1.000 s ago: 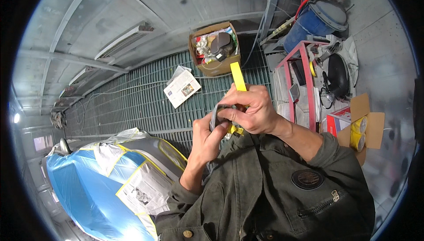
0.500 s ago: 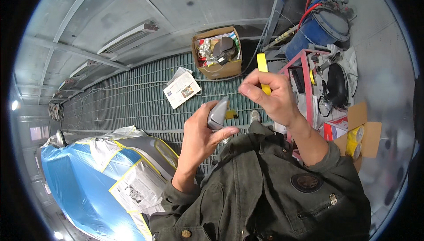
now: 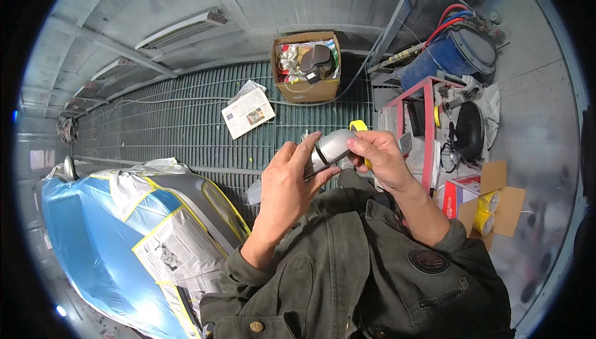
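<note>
Both hands, left (image 3: 285, 180) and right (image 3: 386, 158), pinch one rounded silver part (image 3: 336, 144), the right also carrying yellow tape (image 3: 358, 126).

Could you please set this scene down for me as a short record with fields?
Left hand: the left hand grips a rounded silver part
Right hand: the right hand holds a yellow tape roll, thumb at the silver part's right end
Floor: dark grating, with a printed sheet on it
Far side: filled cardboard box
Right side: red frame, blue drum
Left side: blue sheeting over a large object, edged with newspaper
</note>
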The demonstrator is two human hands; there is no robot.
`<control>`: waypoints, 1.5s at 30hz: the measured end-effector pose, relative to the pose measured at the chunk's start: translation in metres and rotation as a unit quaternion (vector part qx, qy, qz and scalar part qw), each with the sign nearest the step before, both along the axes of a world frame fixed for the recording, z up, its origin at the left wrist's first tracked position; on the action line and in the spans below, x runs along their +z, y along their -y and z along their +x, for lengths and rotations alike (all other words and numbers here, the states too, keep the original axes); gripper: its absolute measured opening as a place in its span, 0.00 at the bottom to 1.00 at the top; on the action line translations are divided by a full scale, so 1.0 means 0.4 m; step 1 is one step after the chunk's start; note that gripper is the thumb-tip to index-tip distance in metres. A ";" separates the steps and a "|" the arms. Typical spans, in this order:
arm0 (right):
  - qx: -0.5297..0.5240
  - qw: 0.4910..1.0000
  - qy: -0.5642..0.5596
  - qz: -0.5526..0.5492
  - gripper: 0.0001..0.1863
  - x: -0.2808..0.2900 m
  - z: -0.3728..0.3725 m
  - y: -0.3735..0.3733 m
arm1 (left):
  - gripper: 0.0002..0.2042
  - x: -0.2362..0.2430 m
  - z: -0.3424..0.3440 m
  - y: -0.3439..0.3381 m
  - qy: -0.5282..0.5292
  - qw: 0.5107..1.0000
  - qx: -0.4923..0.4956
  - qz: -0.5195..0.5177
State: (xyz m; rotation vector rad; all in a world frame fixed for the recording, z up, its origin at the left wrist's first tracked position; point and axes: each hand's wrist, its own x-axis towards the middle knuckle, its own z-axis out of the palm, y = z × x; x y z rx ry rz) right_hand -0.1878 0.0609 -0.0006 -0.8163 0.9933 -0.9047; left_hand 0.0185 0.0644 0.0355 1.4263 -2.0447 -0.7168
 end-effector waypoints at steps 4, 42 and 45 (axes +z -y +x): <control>0.020 1.000 0.003 0.004 0.16 -0.005 -0.008 -0.006 | 0.30 -0.007 0.015 -0.009 -0.008 0.999 -0.006 0.038; -0.030 0.969 -0.095 -0.224 0.16 0.126 0.032 0.067 | 0.33 -0.032 0.091 0.034 -0.416 0.884 -0.001 0.213; -0.046 0.946 -0.137 -0.291 0.12 0.149 0.045 0.072 | 0.41 -0.025 0.103 0.038 -0.449 0.862 -0.013 0.232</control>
